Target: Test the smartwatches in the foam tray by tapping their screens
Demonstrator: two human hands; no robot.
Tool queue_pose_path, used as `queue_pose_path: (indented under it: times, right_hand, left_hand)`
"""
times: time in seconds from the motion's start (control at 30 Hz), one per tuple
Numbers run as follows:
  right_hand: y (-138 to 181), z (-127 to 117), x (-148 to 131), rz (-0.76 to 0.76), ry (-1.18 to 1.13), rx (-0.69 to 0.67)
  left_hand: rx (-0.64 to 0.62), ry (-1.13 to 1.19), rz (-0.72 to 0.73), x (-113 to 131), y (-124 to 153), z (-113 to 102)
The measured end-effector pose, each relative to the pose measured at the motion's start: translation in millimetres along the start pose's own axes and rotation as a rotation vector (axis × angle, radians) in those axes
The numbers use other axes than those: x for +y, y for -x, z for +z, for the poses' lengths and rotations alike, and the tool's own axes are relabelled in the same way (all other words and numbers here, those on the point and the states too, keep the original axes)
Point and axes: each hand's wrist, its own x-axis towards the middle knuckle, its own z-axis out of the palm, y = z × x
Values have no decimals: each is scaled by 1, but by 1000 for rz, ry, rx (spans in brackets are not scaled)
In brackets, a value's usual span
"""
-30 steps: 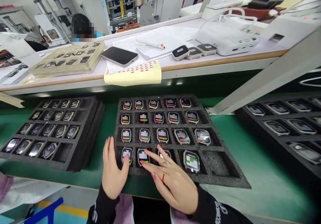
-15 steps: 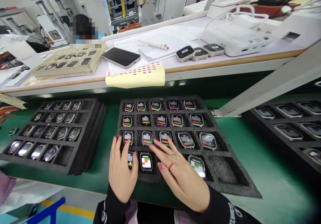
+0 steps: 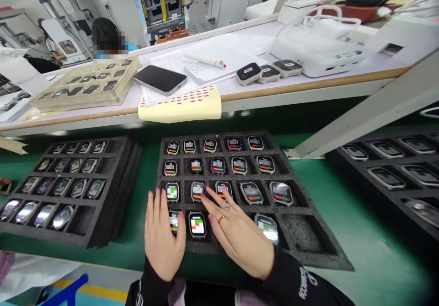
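Note:
A black foam tray lies on the green belt with several smartwatch bodies in its pockets, screens lit. My left hand lies flat on the tray's near left corner, fingers stretched, thumb on the front-row left watch. My right hand is spread flat over the front row, fingertips touching two third-row watches. Between the hands a watch shows red and green blocks. The third-row left watch shows a green and white screen.
A second black tray of watches sits at the left and a third at the right. Behind the belt a white shelf holds a phone, a yellow sticker sheet, a beige tray and a pen. Another person sits beyond.
Both hands moved up from the front row toward the third row. The front-row watch switched to red and green blocks, and the third-row left watch now shows a green and white screen.

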Motion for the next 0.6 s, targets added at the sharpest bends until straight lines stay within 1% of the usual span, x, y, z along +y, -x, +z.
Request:
queue_pose_path:
  times: [0.07,0.17,0.3,0.37,0.5,0.6]
  right_hand:
    - [1,-2,0,2,1,15]
    - [6,-10,3,8,-1,71]
    - [19,-24,13,46,38,115]
    - [26,-27,18,69,61,124]
    - [32,-25,22,83,74,80]
    - [32,-23,23,91,46,73]
  left_hand:
    - [13,8,-5,0,0,0]
    - [22,20,-9,-2,0,1]
    - [3,1,-10,-4,1,1]
    - [3,16,-35,-4,1,2]
    - [25,147,-105,-3,3,0]
    - [-6,317,-115,-6,5,-6]
